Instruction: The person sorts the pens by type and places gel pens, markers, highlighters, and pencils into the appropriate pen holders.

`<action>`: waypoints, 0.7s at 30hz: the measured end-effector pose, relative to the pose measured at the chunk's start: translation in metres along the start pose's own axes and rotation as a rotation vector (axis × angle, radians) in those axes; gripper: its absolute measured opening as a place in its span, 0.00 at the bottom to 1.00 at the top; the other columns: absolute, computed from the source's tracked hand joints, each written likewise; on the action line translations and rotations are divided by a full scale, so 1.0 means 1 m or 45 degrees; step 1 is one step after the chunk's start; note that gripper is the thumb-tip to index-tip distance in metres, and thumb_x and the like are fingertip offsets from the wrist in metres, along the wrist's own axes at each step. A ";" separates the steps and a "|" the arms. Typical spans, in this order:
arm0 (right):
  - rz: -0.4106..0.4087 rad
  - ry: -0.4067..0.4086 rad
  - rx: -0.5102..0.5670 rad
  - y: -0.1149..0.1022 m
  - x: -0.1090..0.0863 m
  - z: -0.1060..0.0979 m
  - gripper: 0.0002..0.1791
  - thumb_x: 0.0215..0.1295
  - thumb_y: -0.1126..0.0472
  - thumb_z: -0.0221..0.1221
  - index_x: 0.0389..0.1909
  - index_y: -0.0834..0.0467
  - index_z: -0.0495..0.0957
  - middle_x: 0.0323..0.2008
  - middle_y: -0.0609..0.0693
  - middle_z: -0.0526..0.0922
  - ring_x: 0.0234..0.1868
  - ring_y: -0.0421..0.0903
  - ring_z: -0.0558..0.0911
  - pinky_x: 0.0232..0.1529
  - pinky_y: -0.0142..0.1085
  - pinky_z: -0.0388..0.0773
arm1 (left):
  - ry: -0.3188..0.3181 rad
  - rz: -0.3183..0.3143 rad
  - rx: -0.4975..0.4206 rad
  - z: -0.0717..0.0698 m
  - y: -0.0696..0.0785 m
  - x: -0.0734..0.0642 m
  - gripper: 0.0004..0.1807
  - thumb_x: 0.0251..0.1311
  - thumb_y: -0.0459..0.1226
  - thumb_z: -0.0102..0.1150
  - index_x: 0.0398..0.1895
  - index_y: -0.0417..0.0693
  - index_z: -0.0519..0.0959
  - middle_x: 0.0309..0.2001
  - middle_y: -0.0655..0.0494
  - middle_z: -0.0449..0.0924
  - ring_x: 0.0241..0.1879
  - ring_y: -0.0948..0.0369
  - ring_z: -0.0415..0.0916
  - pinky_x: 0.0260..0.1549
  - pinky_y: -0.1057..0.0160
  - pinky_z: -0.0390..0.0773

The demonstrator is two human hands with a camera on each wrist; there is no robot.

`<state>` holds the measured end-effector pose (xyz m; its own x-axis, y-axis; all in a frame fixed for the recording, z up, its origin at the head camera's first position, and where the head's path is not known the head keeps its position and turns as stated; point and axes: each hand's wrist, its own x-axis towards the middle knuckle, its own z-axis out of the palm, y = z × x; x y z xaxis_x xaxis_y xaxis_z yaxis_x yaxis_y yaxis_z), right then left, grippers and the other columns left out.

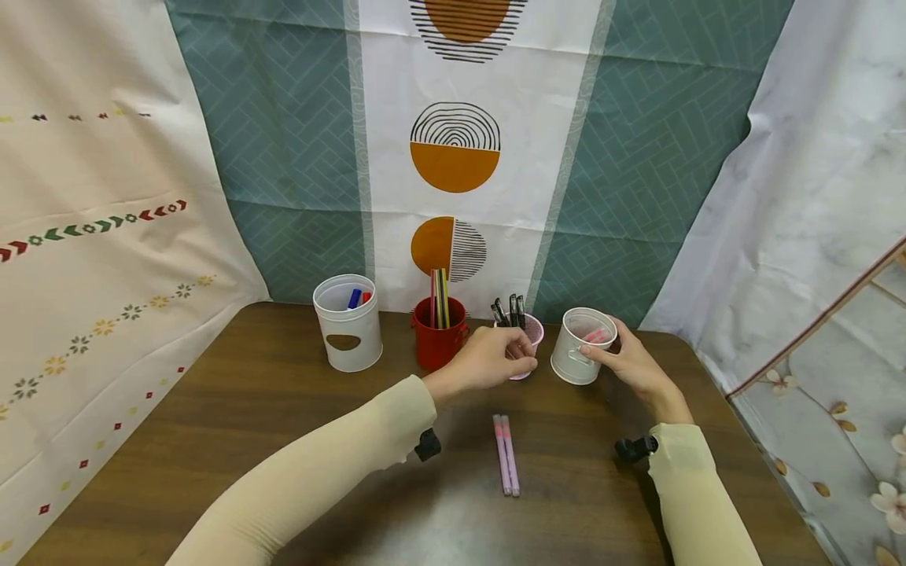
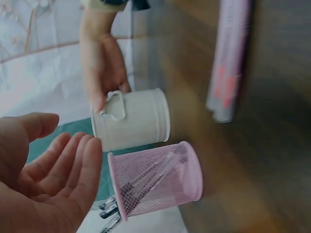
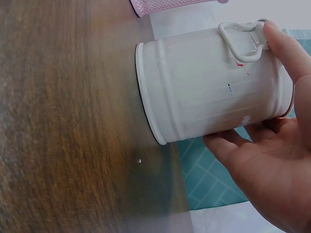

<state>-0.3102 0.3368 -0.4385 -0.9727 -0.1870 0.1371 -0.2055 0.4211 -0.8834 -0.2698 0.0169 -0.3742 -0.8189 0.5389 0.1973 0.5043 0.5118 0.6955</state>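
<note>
My right hand grips a white metal cup, its thumb at the rim by the wire handle and its fingers around the far side. Pink-marked sticks or pens show inside that cup. Nothing is held in my left hand, whose fingers are loosely bent just in front of a pink mesh cup. Several black-tipped pens lean in the mesh cup. Two pale pink pens lie side by side on the table, nearer to me.
A red metal bucket with long striped sticks stands left of the mesh cup. Further left is a larger white container with a blue marker and a red one. Patterned cloths hang behind the wooden table.
</note>
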 end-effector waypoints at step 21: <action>-0.002 0.002 0.025 0.001 0.001 -0.001 0.45 0.74 0.56 0.68 0.83 0.59 0.53 0.70 0.64 0.71 0.61 0.41 0.74 0.58 0.24 0.71 | -0.229 -0.121 0.386 0.034 -0.017 -0.067 0.21 0.66 0.46 0.71 0.17 0.54 0.75 0.16 0.64 0.68 0.19 0.66 0.66 0.18 0.69 0.66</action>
<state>-0.3115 0.3376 -0.4393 -0.9726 -0.1864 0.1389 -0.2047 0.4037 -0.8917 -0.2143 -0.0047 -0.4227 -0.8184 0.5747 -0.0021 0.5085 0.7259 0.4632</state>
